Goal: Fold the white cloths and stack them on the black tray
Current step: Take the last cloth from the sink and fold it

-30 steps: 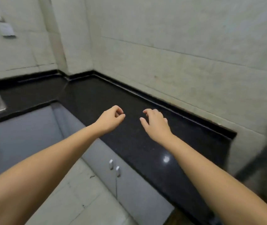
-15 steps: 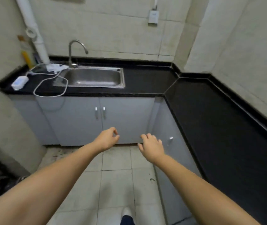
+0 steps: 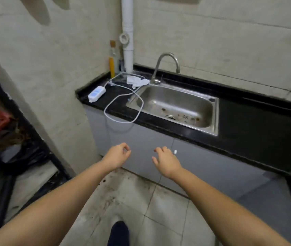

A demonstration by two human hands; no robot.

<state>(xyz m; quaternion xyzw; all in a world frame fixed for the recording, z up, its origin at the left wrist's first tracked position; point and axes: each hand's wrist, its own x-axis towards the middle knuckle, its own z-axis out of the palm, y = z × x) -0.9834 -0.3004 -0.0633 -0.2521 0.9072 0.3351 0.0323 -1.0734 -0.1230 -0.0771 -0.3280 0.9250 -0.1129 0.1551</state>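
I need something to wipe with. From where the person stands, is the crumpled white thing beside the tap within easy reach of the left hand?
Probably not yet. The left hand hangs in front of the cabinet, while the white thing lies at the counter's back; nothing blocks the way.

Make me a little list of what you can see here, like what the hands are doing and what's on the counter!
left hand: held out in the air, fingers loosely curled, holding nothing
right hand: held out in the air, fingers relaxed, holding nothing
sink: steel, set in the black counter, dirty specks at the bottom
tap: curved, behind the sink
left of sink: white box with a looping cable
white cloths and black tray: not in view
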